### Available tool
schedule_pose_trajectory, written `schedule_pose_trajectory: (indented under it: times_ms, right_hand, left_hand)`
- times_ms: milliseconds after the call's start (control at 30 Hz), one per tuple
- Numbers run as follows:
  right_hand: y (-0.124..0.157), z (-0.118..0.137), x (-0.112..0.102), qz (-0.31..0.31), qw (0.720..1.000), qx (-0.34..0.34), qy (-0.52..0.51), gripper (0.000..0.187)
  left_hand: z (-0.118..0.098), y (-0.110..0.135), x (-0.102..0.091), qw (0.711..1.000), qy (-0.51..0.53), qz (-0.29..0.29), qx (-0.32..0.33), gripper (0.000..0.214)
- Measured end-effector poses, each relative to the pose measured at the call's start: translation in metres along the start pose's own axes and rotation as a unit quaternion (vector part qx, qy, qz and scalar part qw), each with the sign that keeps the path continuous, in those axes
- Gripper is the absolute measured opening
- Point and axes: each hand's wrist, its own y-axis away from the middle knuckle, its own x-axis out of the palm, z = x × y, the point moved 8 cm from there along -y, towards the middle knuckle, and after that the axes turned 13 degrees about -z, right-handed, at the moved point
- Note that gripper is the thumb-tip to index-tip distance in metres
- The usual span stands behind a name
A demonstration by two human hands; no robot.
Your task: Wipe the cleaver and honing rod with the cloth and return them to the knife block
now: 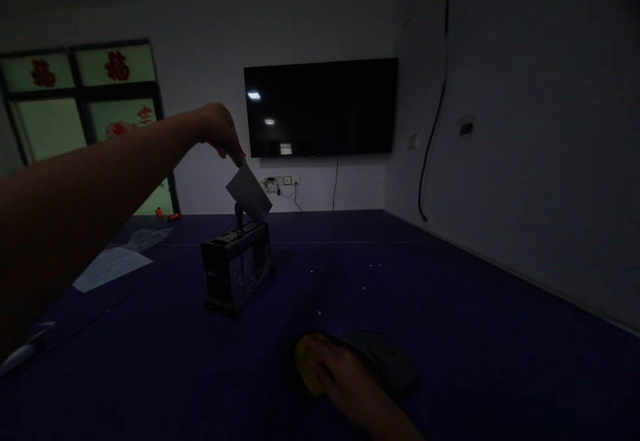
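Room, dim: pale walls [200, 48], wall-mounted black television [321, 108], sockets [287, 180] beneath; framed glazing [50, 124] with red decorations [117, 66] at left; hanging black cable [434, 136] at right. Table [410, 301], dark blue-purple: white specks [319, 312], papers [114, 268] at left, orange items [159, 212] toward the far edge. Black slotted box [250, 271], standing left of centre. Left hand [223, 131]: pinching a tilted pale rectangular piece [249, 191] over the box's top; contact unclear. Right hand [343, 368]: closed around a yellow item [304, 364] at the table's near side, beside a dark grey object [385, 358].
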Motion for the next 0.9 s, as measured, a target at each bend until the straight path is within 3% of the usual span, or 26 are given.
schedule_pose_trajectory:
  times_ms: [67,333,567,900]
  right_hand:
    - [0.000,0.001,-0.001,-0.003,1.000,-0.007,-0.005,0.040]
    - [0.002,0.001,-0.002,-0.001,1.000,-0.018,-0.012,0.040]
    - [0.000,-0.004,0.003,0.009,1.000,0.000,-0.005,0.040]
    - [0.002,-0.005,0.003,0.007,1.000,-0.002,-0.004,0.039]
  left_hand:
    - [-0.002,0.000,0.008,0.998,-0.051,0.026,-0.003,0.038]
    - [-0.012,-0.008,0.021,0.992,-0.124,0.034,0.009,0.042]
    - [-0.010,-0.012,0.034,0.988,-0.145,0.034,0.037,0.043]
    - [0.000,-0.006,0.037,0.989,-0.136,0.042,0.041,0.050]
